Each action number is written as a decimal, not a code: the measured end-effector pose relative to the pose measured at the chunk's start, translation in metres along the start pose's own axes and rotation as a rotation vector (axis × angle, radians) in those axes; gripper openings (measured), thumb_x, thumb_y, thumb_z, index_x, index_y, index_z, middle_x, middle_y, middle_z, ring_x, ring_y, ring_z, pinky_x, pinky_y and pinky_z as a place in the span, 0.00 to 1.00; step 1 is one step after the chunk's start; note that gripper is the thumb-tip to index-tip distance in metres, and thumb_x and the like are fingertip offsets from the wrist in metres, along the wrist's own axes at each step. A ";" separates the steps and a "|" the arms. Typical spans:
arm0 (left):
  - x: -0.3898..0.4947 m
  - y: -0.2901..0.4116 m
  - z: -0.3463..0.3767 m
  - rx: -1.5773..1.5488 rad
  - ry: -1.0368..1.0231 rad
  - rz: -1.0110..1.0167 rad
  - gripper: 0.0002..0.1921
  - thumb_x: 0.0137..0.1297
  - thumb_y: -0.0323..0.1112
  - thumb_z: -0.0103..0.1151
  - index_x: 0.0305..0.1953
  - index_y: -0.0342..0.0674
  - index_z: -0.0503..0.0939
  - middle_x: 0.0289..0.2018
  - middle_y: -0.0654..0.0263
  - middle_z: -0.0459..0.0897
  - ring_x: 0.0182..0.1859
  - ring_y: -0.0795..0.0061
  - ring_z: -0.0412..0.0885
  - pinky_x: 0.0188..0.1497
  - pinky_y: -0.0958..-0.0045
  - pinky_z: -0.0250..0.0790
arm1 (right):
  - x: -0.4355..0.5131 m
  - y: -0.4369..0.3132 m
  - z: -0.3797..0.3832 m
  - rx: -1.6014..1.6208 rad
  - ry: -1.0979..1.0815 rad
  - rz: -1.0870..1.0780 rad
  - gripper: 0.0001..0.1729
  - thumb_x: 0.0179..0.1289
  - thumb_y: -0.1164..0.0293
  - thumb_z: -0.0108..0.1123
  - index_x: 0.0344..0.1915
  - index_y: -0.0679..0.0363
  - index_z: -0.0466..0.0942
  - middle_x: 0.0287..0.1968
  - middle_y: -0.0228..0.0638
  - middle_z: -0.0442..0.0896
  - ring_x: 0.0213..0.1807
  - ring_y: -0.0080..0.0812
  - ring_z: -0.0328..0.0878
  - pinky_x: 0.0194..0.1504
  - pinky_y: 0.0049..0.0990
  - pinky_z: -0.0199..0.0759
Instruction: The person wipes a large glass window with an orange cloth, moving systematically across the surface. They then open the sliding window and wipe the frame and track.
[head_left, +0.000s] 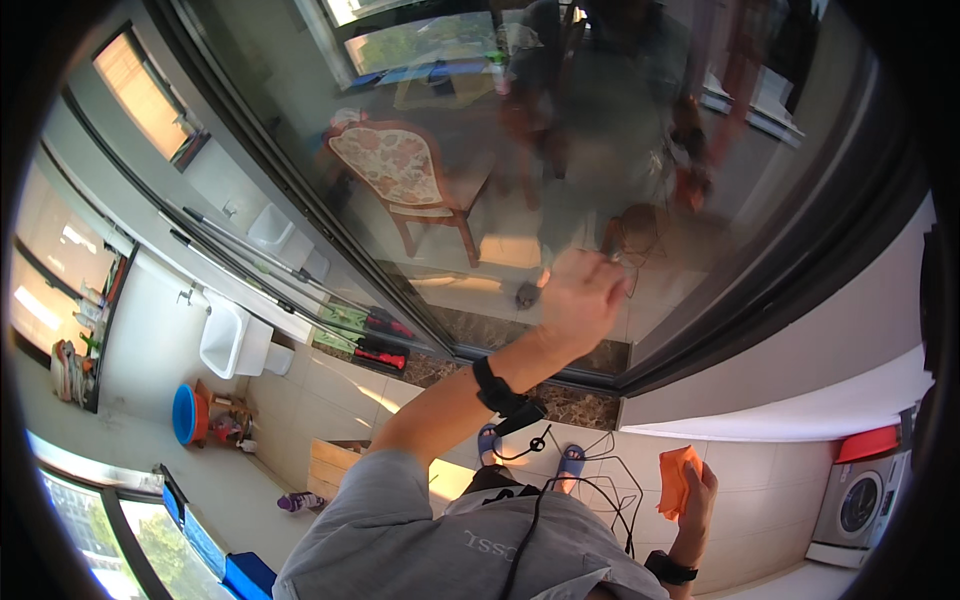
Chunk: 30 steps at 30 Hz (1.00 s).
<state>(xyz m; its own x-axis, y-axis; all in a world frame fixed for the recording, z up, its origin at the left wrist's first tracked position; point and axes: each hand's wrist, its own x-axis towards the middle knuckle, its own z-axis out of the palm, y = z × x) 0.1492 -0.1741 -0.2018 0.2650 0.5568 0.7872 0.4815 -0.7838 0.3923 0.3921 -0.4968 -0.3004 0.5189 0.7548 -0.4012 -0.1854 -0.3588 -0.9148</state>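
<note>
My left hand (585, 296) is raised in front of the dark-framed glass door pane (480, 300). Its fingers look curled, but blur hides whether they hold anything, and whether they touch the glass cannot be told. Low at the right, my right hand (699, 491) grips a folded orange cloth (675, 481), held away from the pane. Black bands circle both wrists, and a black cable (536, 525) runs down over the grey shirt. Through the glass show a wooden chair with a floral back (397, 165) and a table, mixed with reflections.
Long-handled mops (255, 262) lean at the left of the door, near a white sink (225, 341). A blue basin (184, 414) and a wooden box (330, 465) stand on the left. At the far right is a washing machine (859, 502) with a red basin (868, 444) on top.
</note>
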 end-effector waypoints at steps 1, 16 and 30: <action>-0.005 -0.023 -0.024 0.096 0.086 -0.102 0.13 0.67 0.34 0.68 0.48 0.33 0.81 0.48 0.52 0.81 0.51 0.50 0.80 0.56 0.56 0.74 | 0.003 0.000 0.008 -0.029 -0.007 -0.009 0.14 0.75 0.66 0.62 0.42 0.68 0.81 0.34 0.28 0.81 0.33 0.20 0.73 0.34 0.23 0.69; 0.001 -0.185 -0.208 0.080 0.800 -0.631 0.19 0.81 0.41 0.60 0.62 0.34 0.77 0.57 0.58 0.80 0.56 0.69 0.77 0.63 0.65 0.71 | 0.053 -0.033 0.128 -0.242 -0.169 -0.033 0.12 0.71 0.72 0.69 0.49 0.68 0.84 0.36 0.26 0.84 0.38 0.17 0.75 0.41 0.23 0.73; 0.100 0.114 0.056 0.220 -0.561 0.814 0.27 0.65 0.35 0.66 0.65 0.35 0.79 0.28 0.62 0.83 0.27 0.65 0.83 0.29 0.66 0.76 | 0.062 -0.059 0.061 -0.011 -0.028 -0.251 0.27 0.67 0.70 0.68 0.63 0.68 0.74 0.49 0.47 0.87 0.47 0.32 0.85 0.49 0.31 0.80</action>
<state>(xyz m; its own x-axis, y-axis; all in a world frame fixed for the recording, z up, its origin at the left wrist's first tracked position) 0.2773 -0.1928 -0.1053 0.9082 -0.0306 0.4173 0.1083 -0.9462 -0.3050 0.3839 -0.3957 -0.2742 0.5239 0.8360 -0.1632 -0.0450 -0.1641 -0.9854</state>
